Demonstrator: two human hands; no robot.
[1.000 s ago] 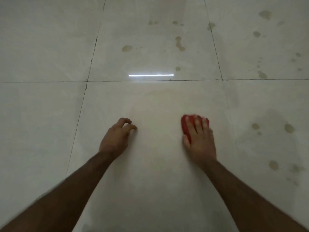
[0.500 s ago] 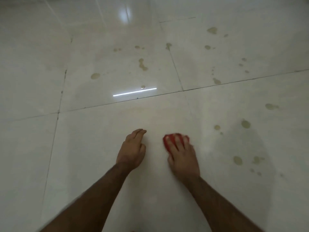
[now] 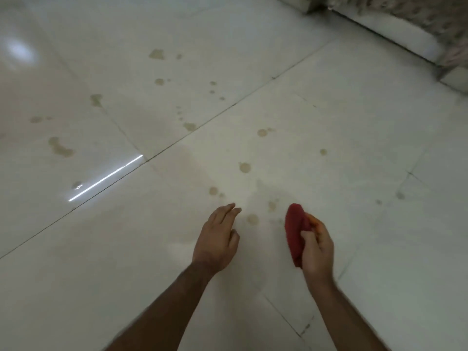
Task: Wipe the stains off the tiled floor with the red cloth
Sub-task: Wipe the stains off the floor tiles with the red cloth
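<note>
Head view. The right hand (image 3: 316,245), lower centre-right of the frame, grips a bunched red cloth (image 3: 295,231), fingers and thumb curled round its near edge; the cloth stands on edge and appears lifted clear of the glossy, pale tiled floor (image 3: 354,138), though blur along its lower edge leaves contact uncertain. The left hand (image 3: 217,239), lower centre, holds nothing; its fingers are extended and relaxed, tips near or on the tile.

Step in hand, as judged: repositioning between wipes, the cloth poised beside the next patch. Round brownish stains (image 3: 252,219) lie between the two hands, with another (image 3: 272,205) just above the cloth's top. The next move calls for laying the cloth flat, pressing it down and sweeping left and upward over this cluster.

Much work remains: further spots (image 3: 245,167) sit at frame centre, a chain of small drops (image 3: 189,126) runs toward the dark grout line (image 3: 215,117), and larger smears (image 3: 60,148) occupy the left and upper-left tiles.

Surroundings: a bright strip of reflected light (image 3: 106,177) crosses the left-centre tile and may mask stains there. A pale raised ledge (image 3: 395,34) with a mottled surface behind it bounds the upper right. The left hand rests close to the nearest stains and would lie in the path of a leftward sweep.
</note>
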